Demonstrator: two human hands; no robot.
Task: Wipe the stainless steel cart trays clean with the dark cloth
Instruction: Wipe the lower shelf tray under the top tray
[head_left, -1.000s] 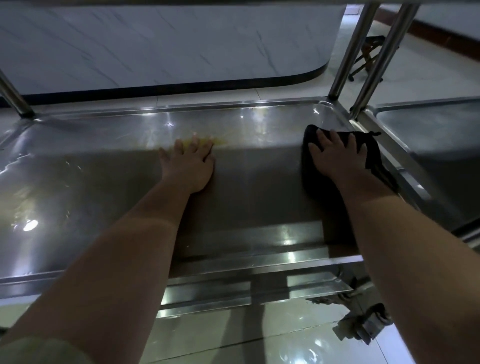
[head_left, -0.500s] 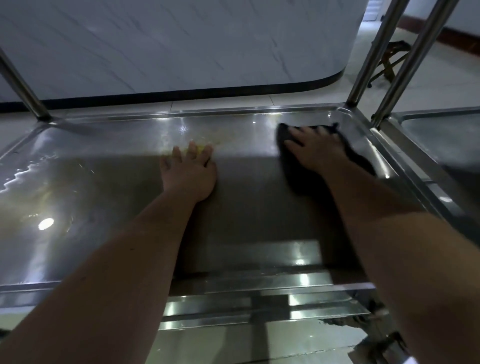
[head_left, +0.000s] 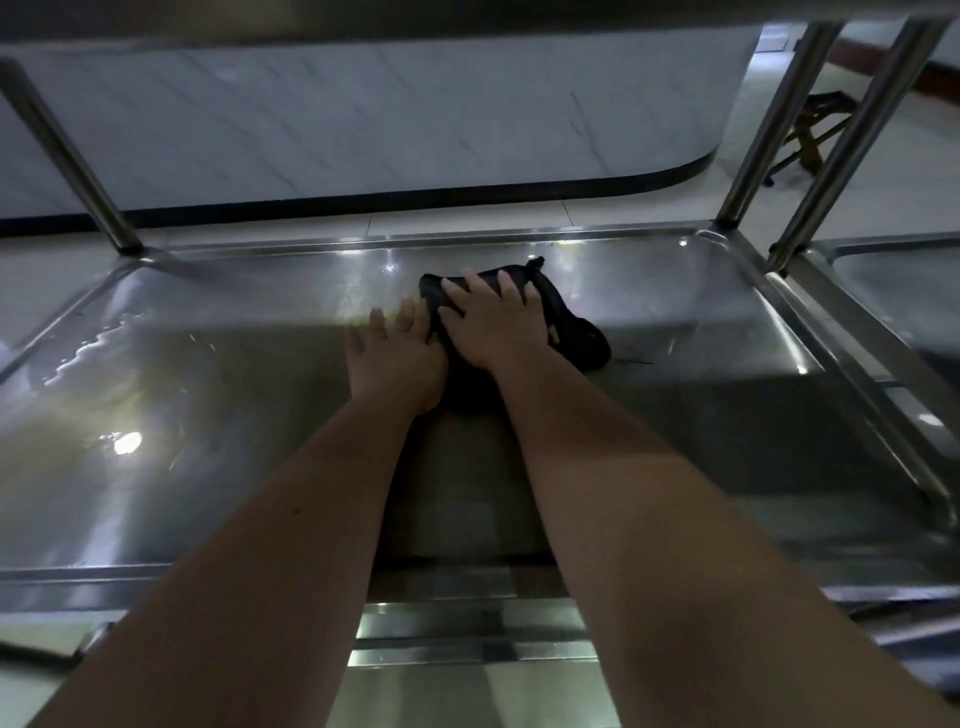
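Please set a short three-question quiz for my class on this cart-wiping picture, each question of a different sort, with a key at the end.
1. Multiple choice: where on the tray does the dark cloth lie?
A. at the near edge
B. toward the far edge, about midway along it
C. in the far left corner
2. True or false: the left hand lies flat on the tray beside the cloth.
3. Fill in: the ____ hand presses down on top of the cloth.

Key
1. B
2. True
3. right; the right hand lies with spread fingers on the cloth.
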